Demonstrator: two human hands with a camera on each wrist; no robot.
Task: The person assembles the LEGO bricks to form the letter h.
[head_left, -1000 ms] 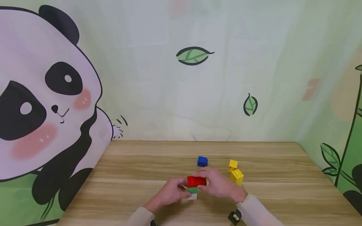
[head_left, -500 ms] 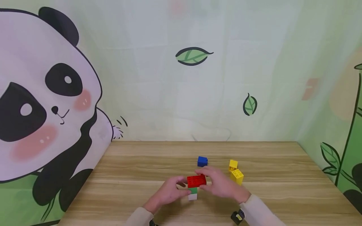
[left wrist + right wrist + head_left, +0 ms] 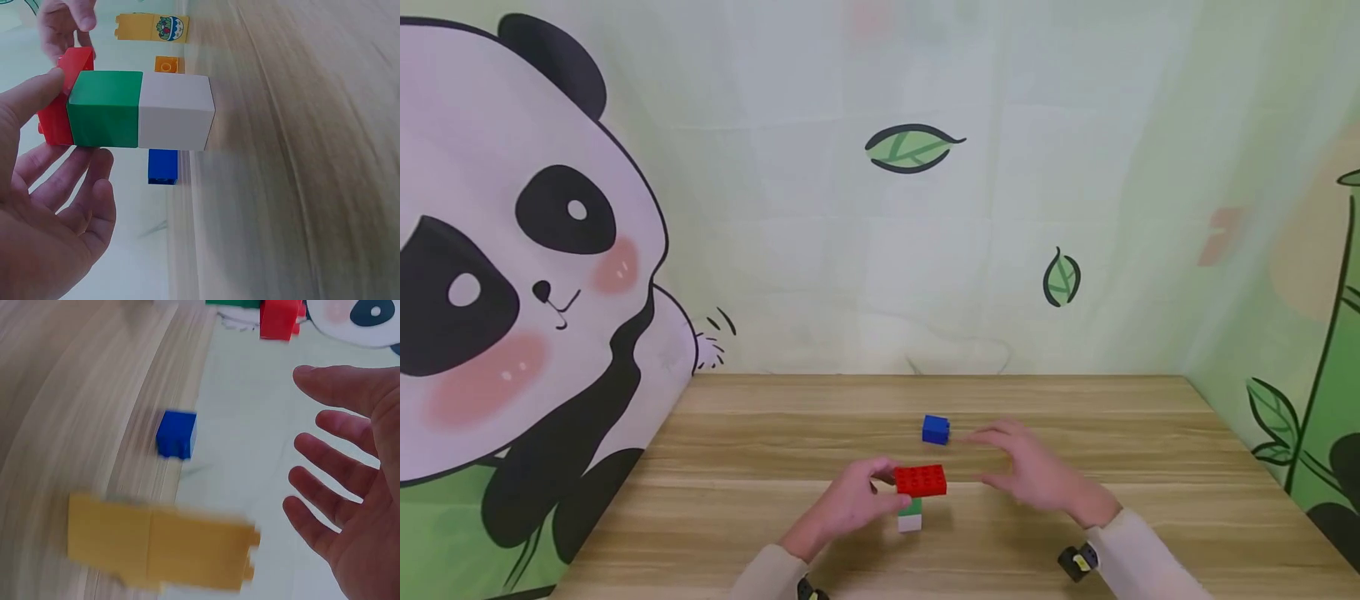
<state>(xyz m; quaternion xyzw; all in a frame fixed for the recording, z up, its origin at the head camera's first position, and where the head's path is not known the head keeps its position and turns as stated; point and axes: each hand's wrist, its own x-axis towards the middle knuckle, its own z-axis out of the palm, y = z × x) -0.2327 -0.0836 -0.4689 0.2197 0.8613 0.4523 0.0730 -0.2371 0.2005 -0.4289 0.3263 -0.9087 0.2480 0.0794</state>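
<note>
A red building brick (image 3: 921, 481) lies crosswise on top of a green brick (image 3: 912, 506), which sits on a white brick (image 3: 910, 523). My left hand (image 3: 850, 507) holds the red brick from the left, thumb at its near side and fingers behind, as the left wrist view shows. To the right, my right hand (image 3: 1037, 473) hangs apart from the stack, thumb and fingers spread with nothing between them. In the right wrist view, yellow bricks (image 3: 109, 531) stand below the right hand; in the head view that hand hides them.
A blue brick (image 3: 936, 430) lies behind the stack on the wooden table (image 3: 760, 433). A smaller yellow brick (image 3: 167, 64) and a tall yellow one with a printed picture (image 3: 139, 28) show in the left wrist view. A panda-printed cloth (image 3: 820, 275) hangs behind.
My right hand has let go of the red brick and moved away to the right, now covering the yellow bricks. The left hand stays at the stack.
</note>
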